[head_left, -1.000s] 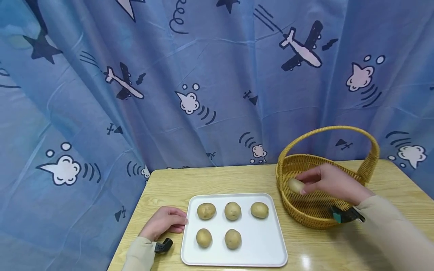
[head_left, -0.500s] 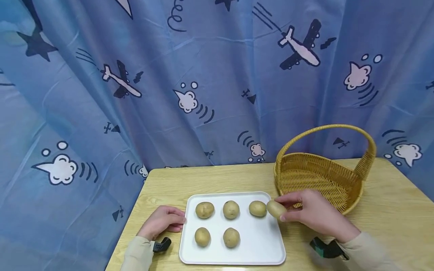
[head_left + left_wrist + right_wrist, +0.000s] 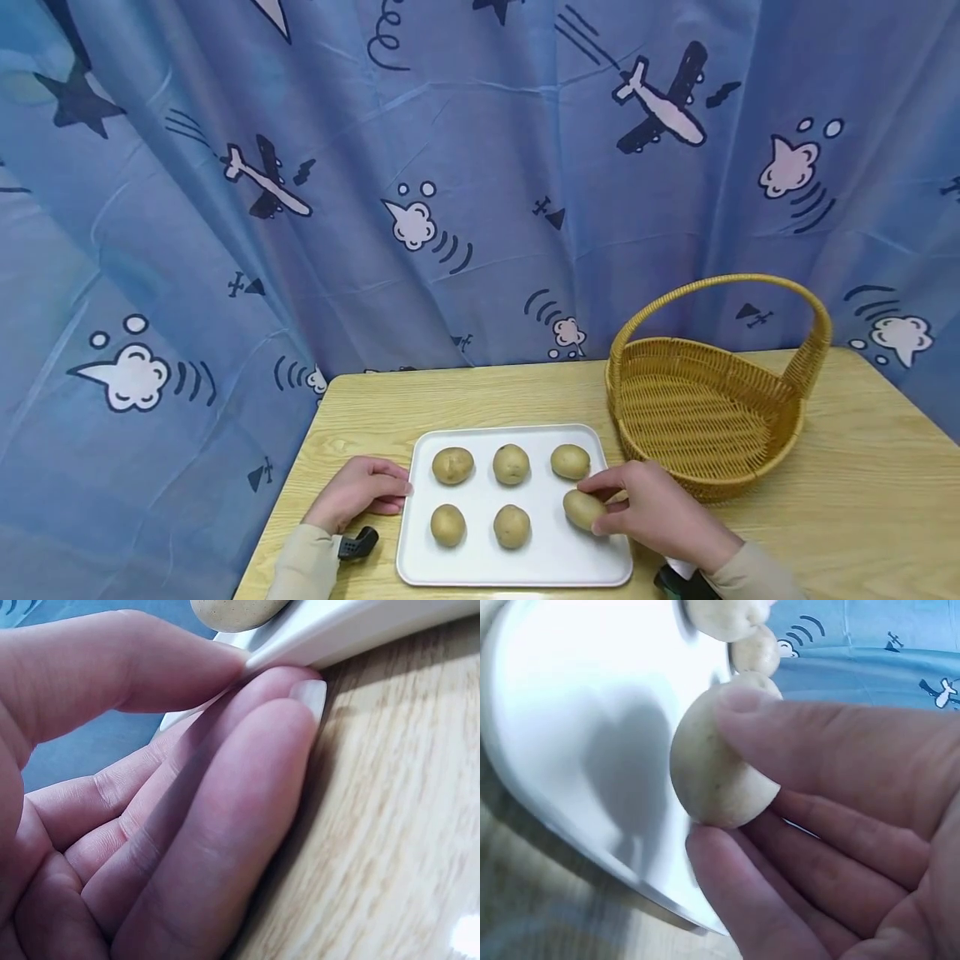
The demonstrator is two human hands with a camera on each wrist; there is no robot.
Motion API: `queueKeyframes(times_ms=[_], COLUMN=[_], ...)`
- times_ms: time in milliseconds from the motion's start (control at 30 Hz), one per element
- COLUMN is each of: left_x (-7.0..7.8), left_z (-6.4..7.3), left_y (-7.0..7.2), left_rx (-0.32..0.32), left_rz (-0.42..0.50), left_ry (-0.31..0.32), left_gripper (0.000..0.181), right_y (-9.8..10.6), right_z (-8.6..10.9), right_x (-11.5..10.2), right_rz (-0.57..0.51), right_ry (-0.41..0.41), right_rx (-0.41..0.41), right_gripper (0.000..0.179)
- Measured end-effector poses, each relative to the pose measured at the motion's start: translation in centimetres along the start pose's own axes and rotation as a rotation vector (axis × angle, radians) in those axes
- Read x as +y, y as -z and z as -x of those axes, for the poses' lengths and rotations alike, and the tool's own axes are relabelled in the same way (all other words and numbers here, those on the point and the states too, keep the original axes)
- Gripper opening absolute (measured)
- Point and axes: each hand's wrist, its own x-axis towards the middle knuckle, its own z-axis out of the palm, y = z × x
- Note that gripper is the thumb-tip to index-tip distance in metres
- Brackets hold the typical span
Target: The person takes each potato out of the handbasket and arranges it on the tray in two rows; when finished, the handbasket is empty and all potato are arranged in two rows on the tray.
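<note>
My right hand (image 3: 651,512) pinches a potato (image 3: 583,509) between thumb and fingers over the right part of a white tray (image 3: 555,567). In the right wrist view that potato (image 3: 712,761) casts a shadow on the tray's surface, so it seems held just above it. Several other potatoes lie on the tray: three across the back, such as the middle one (image 3: 512,464), and two in front, such as the left one (image 3: 447,525). At the tray's left edge, my left hand (image 3: 363,492) grips the rim (image 3: 300,645) between thumb and fingers.
A wicker basket (image 3: 697,417) with a tall arched handle stands right of the tray, with no potatoes visible inside. All rests on a wooden table (image 3: 465,400). A blue patterned curtain (image 3: 487,292) hangs behind it.
My right hand has carried the potato out of the basket, leftward and toward me, over the tray's front right. The left hand stays at the tray's edge.
</note>
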Motion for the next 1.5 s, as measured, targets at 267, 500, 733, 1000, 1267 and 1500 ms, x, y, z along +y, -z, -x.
queueKeyframes(times_ms=[267,500,733,1000,1267,1500], left_x=[-0.1,-0.2,-0.1,0.4,-0.1,0.2], left_z=[0.3,0.0,0.0,0.6,1.2,0.8], left_y=[0.2,0.0,-0.1,0.1,0.4,0.6], left_rx=[-0.003,-0.005,-0.005,0.003,0.032,0.04], left_rz=[0.01,0.011,0.011,0.022,0.024,0.018], left_ry=[0.005,0.002,0.007,0.004,0.021,0.016], left_gripper=[0.035,0.035,0.033,0.033,0.033,0.032], right_y=[-0.8,-1.0,-1.1,-1.2,-1.5,-1.1], right_z=[0.1,0.2,0.3,-0.4,-1.0,-1.1], right_x=[0.4,0.6,0.3,0.1,-0.2,-0.3], right_rz=[0.036,0.028,0.025,0.048,0.097,0.127], right_ry=[0.037,0.025,0.024,-0.001,0.035,0.046], right_rx=[-0.012,-0.017,-0.018,-0.013,-0.02,-0.005], right_gripper=[0.039,0.039,0.042,0.043,0.045,0.05])
